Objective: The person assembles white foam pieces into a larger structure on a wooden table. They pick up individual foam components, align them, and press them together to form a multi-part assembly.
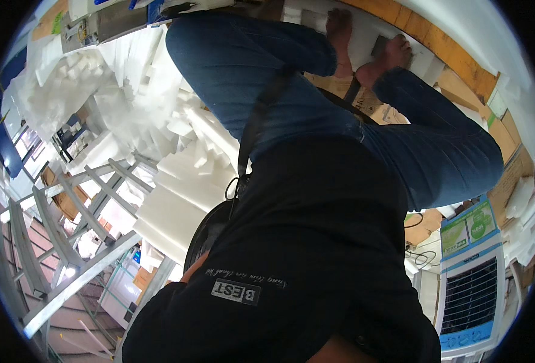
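Neither of my hands shows. A small strip of bare skin (196, 268), perhaps part of my left arm, appears beside my black shirt (316, 230); the hand beyond it is hidden. I am seated on a black chair (204, 239), its edge visible on my left. My legs in blue jeans (243, 66) are bent and spread, with bare feet (391, 57) at the top. A dark strap (261, 112) crosses my left thigh. What my hands hold or touch cannot be seen.
White foam sheets (177, 193) and a heap of white foam pieces (128, 115) lie on my left, near a grey metal frame (80, 266). To my right stand an air cooler (470, 290) and cardboard (512, 175). A wooden edge (437, 45) runs beyond my feet.
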A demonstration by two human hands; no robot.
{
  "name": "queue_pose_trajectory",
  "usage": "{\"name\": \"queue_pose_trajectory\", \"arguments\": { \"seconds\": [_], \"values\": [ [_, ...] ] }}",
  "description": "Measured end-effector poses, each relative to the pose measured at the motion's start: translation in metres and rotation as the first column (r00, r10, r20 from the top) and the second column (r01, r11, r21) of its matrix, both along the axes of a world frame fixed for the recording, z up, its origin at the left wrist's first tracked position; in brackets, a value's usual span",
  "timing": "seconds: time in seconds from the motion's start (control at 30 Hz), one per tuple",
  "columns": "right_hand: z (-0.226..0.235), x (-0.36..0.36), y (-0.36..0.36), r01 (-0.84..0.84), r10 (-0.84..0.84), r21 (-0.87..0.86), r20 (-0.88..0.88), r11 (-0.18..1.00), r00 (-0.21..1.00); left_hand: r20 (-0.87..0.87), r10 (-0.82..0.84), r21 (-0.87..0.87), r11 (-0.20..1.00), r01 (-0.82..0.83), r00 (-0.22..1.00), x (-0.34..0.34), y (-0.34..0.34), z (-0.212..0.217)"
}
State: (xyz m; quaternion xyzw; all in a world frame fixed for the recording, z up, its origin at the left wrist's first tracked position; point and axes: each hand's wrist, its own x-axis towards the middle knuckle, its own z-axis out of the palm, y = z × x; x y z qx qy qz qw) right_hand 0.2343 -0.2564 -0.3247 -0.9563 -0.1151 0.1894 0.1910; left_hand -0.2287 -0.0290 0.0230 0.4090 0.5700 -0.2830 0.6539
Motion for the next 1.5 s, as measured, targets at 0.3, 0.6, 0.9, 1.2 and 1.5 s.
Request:
{"name": "queue_pose_trajectory", "arguments": {
  "seconds": [0.3, 0.6, 0.9, 1.2, 1.5],
  "values": [
    [-0.005, -0.002, 0.008, 0.021, -0.020, -0.019, 0.023, 1.000, 1.000, 0.022, -0.049, 0.139, 0.989, 0.046, 0.999, -0.009, -0.003, -0.061],
    [-0.007, 0.001, 0.007, 0.030, -0.030, -0.003, 0.012, 1.000, 0.999, 0.074, 0.001, 0.369, 0.929, -0.029, 0.997, -0.006, 0.014, -0.127],
    [-0.001, 0.009, 0.011, 0.003, -0.003, 0.020, -0.011, 1.000, 1.000, 0.171, -0.333, -0.119, 0.927, 0.355, 0.927, 0.088, 0.079, -0.113],
    [0.003, 0.011, 0.006, 0.046, -0.045, 0.038, -0.027, 0.998, 0.999, 0.331, -0.312, -0.234, 0.887, 0.397, 0.891, 0.157, 0.081, -0.057],
    [0.153, -0.155, -0.167, 0.724, 0.051, 0.388, -0.896, 0.570, 0.440, 0.490, -0.286, -0.148, 0.904, 0.402, 0.823, 0.187, 0.076, -0.010]
  ]
}}
